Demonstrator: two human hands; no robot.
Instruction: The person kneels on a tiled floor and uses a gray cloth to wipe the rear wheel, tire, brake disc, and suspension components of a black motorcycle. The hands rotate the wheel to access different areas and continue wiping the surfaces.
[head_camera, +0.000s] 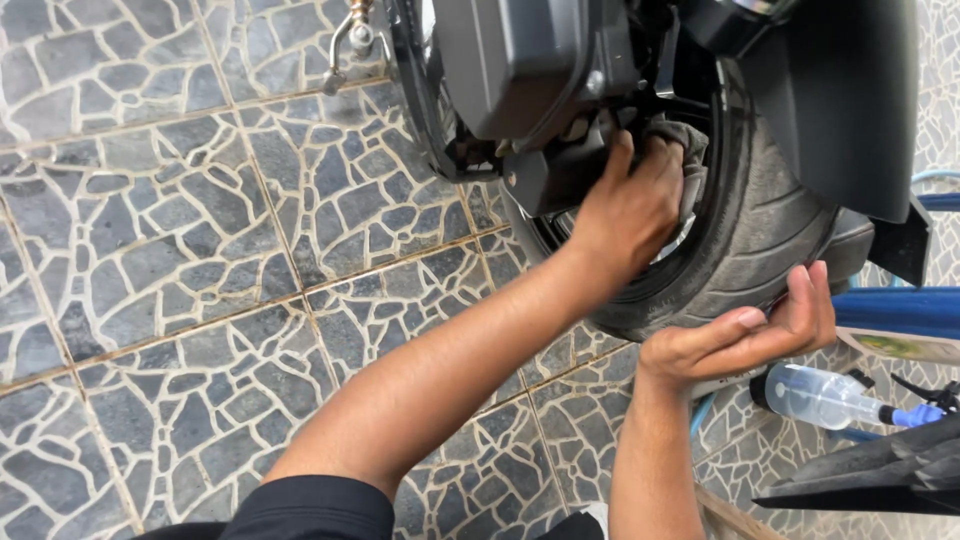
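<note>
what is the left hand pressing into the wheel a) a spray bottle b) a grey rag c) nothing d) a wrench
b: the left hand presses a grey rag into the wheel by the brake part, while the spray bottle lies on the tiled floor beyond the right hand, which rests cupped against the tyre.

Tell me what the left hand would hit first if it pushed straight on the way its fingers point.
The left hand presses a grey rag into the wheel, fingers pointing up and inward. Straight on, it would probably meet the dark brake part and rim just behind the rag, though depth there is hard to judge.
</note>
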